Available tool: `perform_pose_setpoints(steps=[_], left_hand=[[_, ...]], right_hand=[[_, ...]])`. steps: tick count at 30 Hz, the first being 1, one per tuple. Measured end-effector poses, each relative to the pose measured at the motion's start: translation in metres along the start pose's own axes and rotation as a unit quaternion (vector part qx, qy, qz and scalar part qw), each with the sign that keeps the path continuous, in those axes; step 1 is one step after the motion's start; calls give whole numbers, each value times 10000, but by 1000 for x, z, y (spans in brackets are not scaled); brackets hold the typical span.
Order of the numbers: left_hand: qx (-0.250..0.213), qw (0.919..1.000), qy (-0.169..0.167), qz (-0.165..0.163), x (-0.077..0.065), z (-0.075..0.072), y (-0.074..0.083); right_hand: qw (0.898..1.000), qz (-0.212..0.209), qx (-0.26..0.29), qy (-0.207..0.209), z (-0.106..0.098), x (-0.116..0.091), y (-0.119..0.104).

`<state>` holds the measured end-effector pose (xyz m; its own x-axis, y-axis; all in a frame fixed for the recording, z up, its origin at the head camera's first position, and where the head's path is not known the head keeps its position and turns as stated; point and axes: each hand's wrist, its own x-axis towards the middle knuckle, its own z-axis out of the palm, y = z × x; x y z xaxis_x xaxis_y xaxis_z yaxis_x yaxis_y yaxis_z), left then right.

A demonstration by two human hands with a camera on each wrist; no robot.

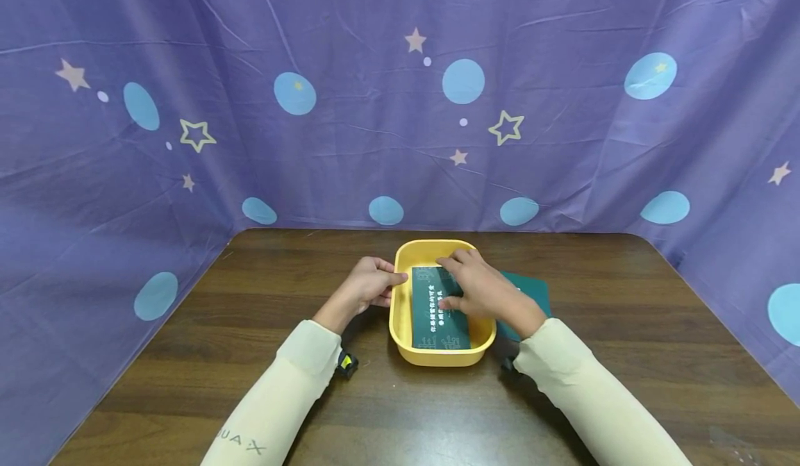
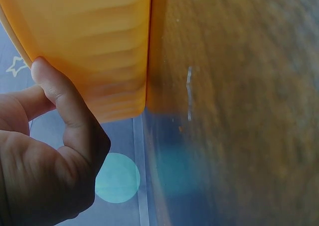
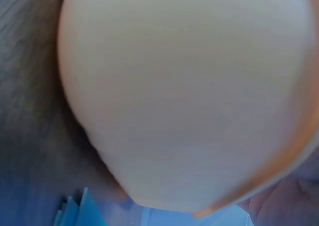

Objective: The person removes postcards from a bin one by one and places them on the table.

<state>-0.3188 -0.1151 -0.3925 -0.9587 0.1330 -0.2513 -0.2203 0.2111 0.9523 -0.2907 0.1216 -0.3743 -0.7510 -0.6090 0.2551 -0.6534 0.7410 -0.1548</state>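
Tray (image 1: 442, 359), yellow and round-cornered, was my landmark in the head view, standing on the wooden surface (image 1: 281, 271). Inside it, toward its left wall, I saw a dark green card (image 1: 425, 313) with white characters; whether it lay flat or sat propped, I could not tell. At the tray's left rim the left hand (image 1: 369, 287) had the edge pinched between thumb and fingers. Above the tray's right half the right hand (image 1: 478, 285) was spread, fingers loosely bent toward the far end and thumb over the card; I could make out no firm grip. Just right of the tray, partly covered from sight, was a teal sheet (image 1: 531, 289).

My left wrist view agreed with that pinch: a fingertip lay against the tray's wall near its rim.

The right wrist view helped me little. A large pale shape (image 3: 184, 101) filled it, too blurred to name, so I could not check the right hand's hold there.

I judged the step in hand to be adjusting the card within the steadied tray. The next move, as I read it, called for a firm left pinch and right fingers that cleared the card without dragging it.
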Motion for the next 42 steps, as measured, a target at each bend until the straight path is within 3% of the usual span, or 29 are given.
perform_pose_setpoints(steps=[17,27,42], left_hand=[[68,10000,36,29,0,-1,-1],[37,10000,11,40,0,0,2],[72,10000,0,10,1,-1,0]], right_hand=[[9989,-190,391,197,-14,-3,-4],[9883,-291,1465,301,-28,-5,-6],[9836,-62,1531,950,-60,-14,4]])
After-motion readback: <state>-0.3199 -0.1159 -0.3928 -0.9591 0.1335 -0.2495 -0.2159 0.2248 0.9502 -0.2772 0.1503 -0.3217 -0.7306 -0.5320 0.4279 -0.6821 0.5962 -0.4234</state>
